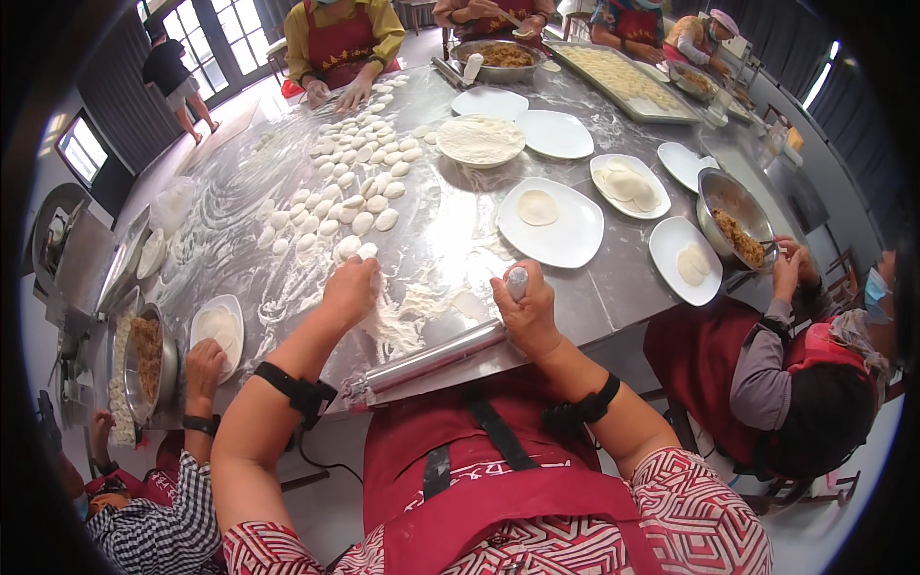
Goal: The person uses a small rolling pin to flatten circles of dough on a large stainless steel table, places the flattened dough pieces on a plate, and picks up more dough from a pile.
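My left hand is at two white dough pieces on the floured steel table. Its fingertips are hidden, so I cannot tell whether it grips one. My right hand is closed around an upright tool with a rounded grey end; the rest of the tool is covered by the hand. Below my hands, a shiny metal cylinder lies along the near table edge. Beyond my right hand, one flat dough wrapper rests on a white square plate.
Many flattened dough pieces spread over the table beyond my left hand. A bowl of flour stands behind the plate. Co-workers sit close on both sides, with filling bowls and wrapper plates. A large tray holds shaped pieces.
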Demonstrator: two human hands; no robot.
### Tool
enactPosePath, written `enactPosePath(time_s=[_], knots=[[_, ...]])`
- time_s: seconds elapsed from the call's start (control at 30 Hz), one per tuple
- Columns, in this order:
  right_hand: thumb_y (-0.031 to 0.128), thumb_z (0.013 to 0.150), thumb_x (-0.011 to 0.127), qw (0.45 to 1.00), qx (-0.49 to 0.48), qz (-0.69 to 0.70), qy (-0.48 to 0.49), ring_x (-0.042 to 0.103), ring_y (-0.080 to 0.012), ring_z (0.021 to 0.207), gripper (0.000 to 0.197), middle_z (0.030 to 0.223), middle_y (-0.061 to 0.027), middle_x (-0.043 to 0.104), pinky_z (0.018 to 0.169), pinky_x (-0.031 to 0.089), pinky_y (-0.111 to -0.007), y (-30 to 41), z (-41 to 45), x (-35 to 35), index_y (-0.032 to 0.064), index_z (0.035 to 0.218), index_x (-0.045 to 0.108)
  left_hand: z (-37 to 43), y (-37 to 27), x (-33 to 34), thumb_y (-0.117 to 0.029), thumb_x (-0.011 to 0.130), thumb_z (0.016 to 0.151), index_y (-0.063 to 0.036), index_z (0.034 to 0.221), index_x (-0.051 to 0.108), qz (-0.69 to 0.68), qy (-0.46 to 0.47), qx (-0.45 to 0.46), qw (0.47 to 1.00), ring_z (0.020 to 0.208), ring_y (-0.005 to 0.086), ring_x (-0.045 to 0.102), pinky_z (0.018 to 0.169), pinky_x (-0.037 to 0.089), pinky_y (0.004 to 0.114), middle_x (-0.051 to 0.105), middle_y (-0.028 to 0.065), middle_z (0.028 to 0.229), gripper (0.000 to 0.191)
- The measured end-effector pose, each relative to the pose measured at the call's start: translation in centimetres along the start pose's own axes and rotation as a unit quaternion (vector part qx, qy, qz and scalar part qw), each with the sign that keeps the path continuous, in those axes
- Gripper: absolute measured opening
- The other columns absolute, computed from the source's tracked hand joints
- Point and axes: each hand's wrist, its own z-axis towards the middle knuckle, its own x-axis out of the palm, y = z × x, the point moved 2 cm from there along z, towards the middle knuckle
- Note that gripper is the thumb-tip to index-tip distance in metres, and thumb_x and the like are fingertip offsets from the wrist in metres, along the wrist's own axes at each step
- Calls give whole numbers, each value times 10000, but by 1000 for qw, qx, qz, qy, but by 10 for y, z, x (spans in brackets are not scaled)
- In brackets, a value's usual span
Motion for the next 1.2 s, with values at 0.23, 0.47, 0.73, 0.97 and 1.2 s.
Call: enactPosePath(time_s=[0.23,0.47,0.73,0.97,1.2], knots=[[142,1172,981,1000,18,-19,7,845,-494,869,356,995,-249,827,787,664,-555,-4,6,-6,25,1352,696,-28,19,1,-240,1032,979,-14,1270,837,24,7,-18,1000,1134,441,887,1008,707,537,900,224,1200,417],[97,1153,989,997,72,-20,3,826,-409,808,331,974,-206,821,773,659,-521,-22,-10,-25,34,1311,705,-85,-37,48,-144,990,1087,28,1382,866,-291,99,-58,950,1076,240,868,914,697,392,901,119,1235,364],[152,1191,931,1000,18,-10,22,854,-446,941,340,1054,-231,844,876,671,-553,-37,50,20,7,1374,683,-90,-66,59,-150,957,1048,17,1282,1001,-151,117,-41,981,1125,301,914,1045,709,452,990,205,1193,291],[149,1199,908,999,46,1,21,848,-479,939,335,1042,-260,833,866,668,-576,-16,24,18,0,1395,682,-111,-39,55,-133,942,1102,20,1317,1006,-159,98,-109,976,1114,331,920,1035,715,475,994,225,1197,272],[127,1193,921,997,-19,-77,7,848,-499,934,367,1013,-282,818,851,665,-599,-13,71,41,-13,1394,648,-105,-92,72,-143,934,1112,25,1290,1003,-58,26,-43,997,1076,409,934,1038,725,513,987,267,1201,254]])
